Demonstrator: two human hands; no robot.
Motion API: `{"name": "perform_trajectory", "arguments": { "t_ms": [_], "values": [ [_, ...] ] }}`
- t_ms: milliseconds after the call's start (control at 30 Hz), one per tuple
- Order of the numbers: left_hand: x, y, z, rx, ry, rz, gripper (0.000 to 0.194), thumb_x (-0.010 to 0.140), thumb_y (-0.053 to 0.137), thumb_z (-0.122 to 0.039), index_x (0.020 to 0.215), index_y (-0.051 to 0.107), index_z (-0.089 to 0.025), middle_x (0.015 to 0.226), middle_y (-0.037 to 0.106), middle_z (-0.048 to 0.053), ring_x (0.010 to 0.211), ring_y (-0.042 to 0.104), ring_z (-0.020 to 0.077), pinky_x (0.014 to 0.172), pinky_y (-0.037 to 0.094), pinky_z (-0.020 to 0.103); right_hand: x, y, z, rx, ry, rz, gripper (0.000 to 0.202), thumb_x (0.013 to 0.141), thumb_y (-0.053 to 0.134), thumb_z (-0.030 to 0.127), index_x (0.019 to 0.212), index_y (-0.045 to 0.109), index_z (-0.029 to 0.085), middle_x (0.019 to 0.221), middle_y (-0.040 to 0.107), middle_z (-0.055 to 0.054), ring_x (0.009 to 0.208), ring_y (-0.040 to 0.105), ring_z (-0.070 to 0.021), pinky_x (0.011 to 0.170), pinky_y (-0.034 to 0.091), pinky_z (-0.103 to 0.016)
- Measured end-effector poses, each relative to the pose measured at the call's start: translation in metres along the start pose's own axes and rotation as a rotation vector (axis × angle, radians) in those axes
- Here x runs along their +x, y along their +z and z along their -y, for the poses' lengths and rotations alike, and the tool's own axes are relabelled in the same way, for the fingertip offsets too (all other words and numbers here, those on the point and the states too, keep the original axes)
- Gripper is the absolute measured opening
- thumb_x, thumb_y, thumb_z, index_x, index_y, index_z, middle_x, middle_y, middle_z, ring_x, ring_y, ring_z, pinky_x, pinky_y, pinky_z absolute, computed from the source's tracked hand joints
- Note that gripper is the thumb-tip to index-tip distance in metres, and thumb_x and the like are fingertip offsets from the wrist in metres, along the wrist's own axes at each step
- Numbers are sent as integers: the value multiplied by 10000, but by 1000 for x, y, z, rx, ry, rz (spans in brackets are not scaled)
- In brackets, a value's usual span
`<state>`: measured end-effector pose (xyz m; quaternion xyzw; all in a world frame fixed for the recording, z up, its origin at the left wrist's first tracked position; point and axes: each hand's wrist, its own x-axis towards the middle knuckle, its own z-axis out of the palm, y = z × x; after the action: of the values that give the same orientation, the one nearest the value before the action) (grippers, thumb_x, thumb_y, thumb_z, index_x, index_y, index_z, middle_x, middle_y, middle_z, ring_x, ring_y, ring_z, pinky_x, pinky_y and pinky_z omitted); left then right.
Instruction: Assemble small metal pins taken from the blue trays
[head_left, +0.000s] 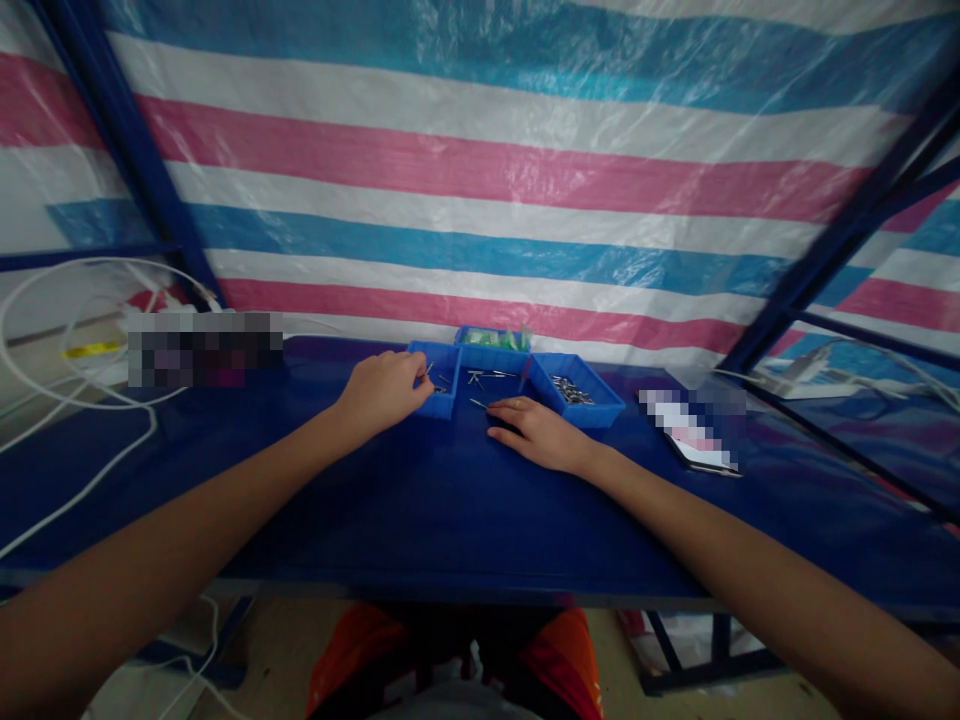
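Observation:
My left hand [388, 388] is at the near-left side of the left blue bin [444, 403], its fingertips pinched over the bin around a small thin metal piece. A few small metal pieces lie inside that bin. My right hand [536, 430] rests low over the blue table, between the bins, with its fingers stretched out and the thumb apart. A thin metal piece [478, 403] lies by its fingertips. Several small metal parts [476, 377] are on the table behind it. The right blue bin [600, 408] holds many small metal parts.
A third blue bin [469, 352] with green-and-clear packets stands at the back. A phone [701, 452] lies to the right on the blue table [450, 520]. White cables [124, 455] loop at the left. Blue metal posts frame a striped sheet behind the table.

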<state>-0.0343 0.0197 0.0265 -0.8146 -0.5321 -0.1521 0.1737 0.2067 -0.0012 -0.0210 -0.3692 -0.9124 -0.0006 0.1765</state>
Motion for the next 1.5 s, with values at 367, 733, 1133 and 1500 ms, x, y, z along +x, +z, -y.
{"name": "perform_trajectory", "arguments": {
  "t_ms": [367, 733, 1133, 1500],
  "values": [
    [-18, 4, -28, -37, 497, -110, 197, 876, 401, -257, 830, 566, -160, 766, 605, 37, 732, 577, 162, 650, 424, 262, -7, -21, 13, 68, -120, 87, 212, 884, 484, 201, 993, 657, 144, 973, 666, -82, 911, 602, -164, 834, 468, -301],
    [-22, 21, -33, -118, 495, 127, 153, 869, 420, -216, 814, 557, -176, 791, 616, 15, 721, 606, 161, 521, 379, 234, -8, -25, 17, 115, -140, 125, 187, 869, 515, 213, 961, 661, 143, 952, 669, -71, 900, 595, -164, 825, 463, -308],
    [-24, 14, -36, -123, 524, 175, 163, 882, 409, -248, 858, 555, -180, 836, 613, 17, 778, 599, 165, 571, 393, 242, -7, -23, 16, 103, -140, 127, 165, 868, 507, 196, 947, 641, 143, 919, 649, -67, 867, 585, -158, 802, 455, -291],
    [-24, 11, -38, -150, 543, 104, 152, 878, 408, -244, 827, 534, -178, 795, 603, 2, 749, 587, 147, 588, 381, 241, -9, -23, 14, -50, -49, 74, 176, 879, 487, 230, 1001, 589, 155, 891, 605, -69, 816, 571, -170, 742, 444, -291]
  ]
}}
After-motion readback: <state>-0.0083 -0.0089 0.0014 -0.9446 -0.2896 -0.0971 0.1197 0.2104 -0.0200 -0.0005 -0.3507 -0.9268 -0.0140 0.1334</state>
